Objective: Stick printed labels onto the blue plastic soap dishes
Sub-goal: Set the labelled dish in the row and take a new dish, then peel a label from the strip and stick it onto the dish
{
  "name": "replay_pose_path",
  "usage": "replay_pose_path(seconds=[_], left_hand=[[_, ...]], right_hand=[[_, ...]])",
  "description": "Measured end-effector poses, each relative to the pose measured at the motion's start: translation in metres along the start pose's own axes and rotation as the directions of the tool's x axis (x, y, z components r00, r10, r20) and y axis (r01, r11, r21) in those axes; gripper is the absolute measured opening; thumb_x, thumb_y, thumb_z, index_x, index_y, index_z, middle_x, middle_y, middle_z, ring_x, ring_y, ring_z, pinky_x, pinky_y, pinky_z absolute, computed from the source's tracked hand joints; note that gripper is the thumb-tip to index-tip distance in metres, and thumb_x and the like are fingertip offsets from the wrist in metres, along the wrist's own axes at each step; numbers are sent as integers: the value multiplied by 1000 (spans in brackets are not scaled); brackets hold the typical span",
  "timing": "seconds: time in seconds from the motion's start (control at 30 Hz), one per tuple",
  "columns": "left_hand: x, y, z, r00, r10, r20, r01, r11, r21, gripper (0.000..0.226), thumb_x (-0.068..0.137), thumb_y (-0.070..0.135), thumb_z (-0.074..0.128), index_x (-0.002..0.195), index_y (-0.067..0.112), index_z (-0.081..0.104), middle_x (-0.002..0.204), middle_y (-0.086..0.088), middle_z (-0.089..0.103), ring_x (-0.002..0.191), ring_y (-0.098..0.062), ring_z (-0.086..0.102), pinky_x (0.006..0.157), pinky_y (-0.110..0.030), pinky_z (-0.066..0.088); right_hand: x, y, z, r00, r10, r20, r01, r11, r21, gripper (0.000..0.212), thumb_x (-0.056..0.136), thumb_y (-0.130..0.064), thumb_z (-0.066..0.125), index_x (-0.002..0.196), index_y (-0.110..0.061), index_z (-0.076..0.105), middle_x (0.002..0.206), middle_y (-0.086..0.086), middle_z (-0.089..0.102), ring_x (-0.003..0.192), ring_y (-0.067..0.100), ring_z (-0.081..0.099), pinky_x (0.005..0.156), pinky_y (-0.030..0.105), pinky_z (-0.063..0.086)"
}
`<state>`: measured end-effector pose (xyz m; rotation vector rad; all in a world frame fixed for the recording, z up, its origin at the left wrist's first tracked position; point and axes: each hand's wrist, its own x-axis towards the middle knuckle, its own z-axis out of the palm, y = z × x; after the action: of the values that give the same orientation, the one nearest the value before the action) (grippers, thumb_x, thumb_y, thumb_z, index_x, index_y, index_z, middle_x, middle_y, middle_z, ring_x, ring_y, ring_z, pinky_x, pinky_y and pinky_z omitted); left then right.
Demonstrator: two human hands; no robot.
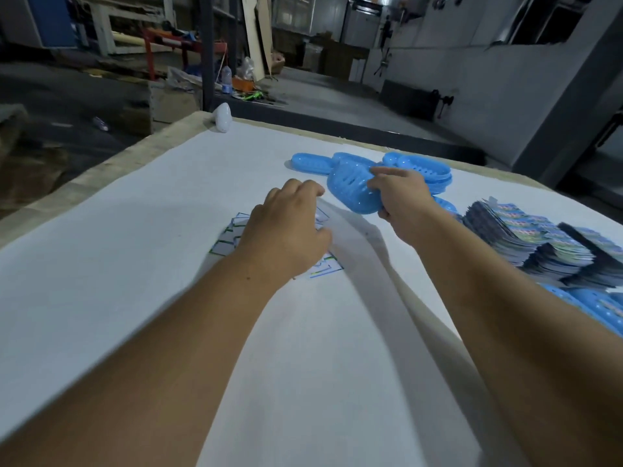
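Hands both busy over the white table cover point(141, 251). My right hand point(401, 200) grips a blue soap dish point(354, 193), fingers curled over its upper rim and thumb under the near edge, holding it tilted just above the cover. My left hand point(286, 227) rests palm down on a loose fan of label sheets point(229, 237); the fingertips are bent onto the paper, but whether they pinch a sheet I cannot tell, since the hand hides them.

Step in hand, as I judge it: lift one label free and bring it to the dish. To do it well, peel a single sheet only, keep the dish steady with its flat face turned toward me, lay the label on from one edge and smooth outward so it sits straight.

Surroundings: more blue dishes point(418, 170) lie stacked just behind the held one, another row point(593, 308) at the right edge. A tall slumped stack of printed cards point(526, 237) sits near my right forearm; a careless elbow could topple it. White oval object point(222, 117) at the far table corner, well apart. Workshop clutter beyond, out of reach.
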<state>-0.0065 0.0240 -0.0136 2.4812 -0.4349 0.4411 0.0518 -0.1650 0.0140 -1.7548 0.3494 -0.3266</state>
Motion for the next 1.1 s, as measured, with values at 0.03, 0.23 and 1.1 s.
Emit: replay_pose_path(seconds=[0.03,0.23,1.1], left_hand=[[-1,-1,0,1000,11,0,-11,999,-32,63,88,37,69,144,27,42,142,5,47,128,-20,44,105,-39,41],[-1,1,1,978,82,194,-47,983,-178,103,66,52,86,150,37,30,144,13,48,125,-10,49,92,-26,39],[-6,6,-2,926,122,358,-139,990,22,52,77,65,65,124,48,55,112,12,56,94,-3,58,79,-27,49]], right_hand=[[-11,-1,-6,999,11,52,-11,1000,-3,24,92,-8,62,111,-16,75,109,15,69,89,18,62,75,33,50],[-56,10,-27,883,68,464,-74,997,-5,23,96,-3,54,105,-11,74,95,9,79,83,21,73,85,41,59],[-68,25,-45,947,-287,140,309,710,-633,18,90,-22,59,87,-19,76,85,-5,75,86,19,68,81,42,59]])
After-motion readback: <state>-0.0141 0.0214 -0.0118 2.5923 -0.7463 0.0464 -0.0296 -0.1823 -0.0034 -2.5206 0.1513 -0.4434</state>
